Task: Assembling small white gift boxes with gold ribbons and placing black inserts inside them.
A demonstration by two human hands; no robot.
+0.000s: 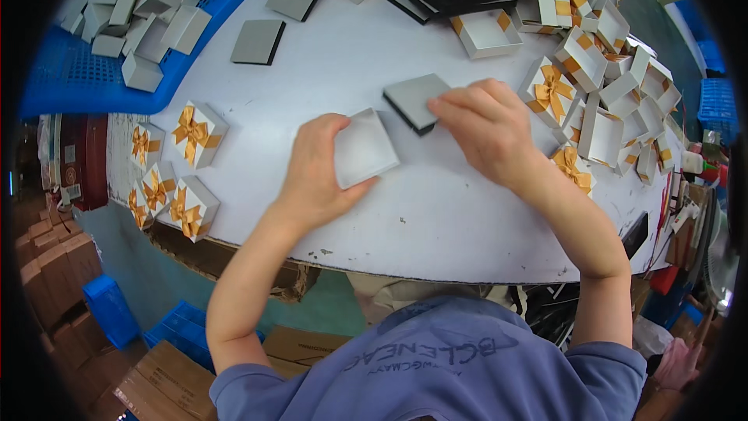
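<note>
Blue T-shirt (499, 335) below them, my left hand (310, 170) gripped a white box (365, 148), my right hand (491, 131) pinched a grey-topped pad (413, 98); insertion seemingly needed squared corners.

The view's rim crops the blue plastic crate (78, 78) at ten o'clock. The right hand (492, 129) hides the three-o'clock corner of the grey-and-black square pad (413, 99). Blurred at four o'clock: a pink shape (676, 363), perhaps cloth.

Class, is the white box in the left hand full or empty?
Empty: the white box in the left hand is open, its bare inside showing.
</note>
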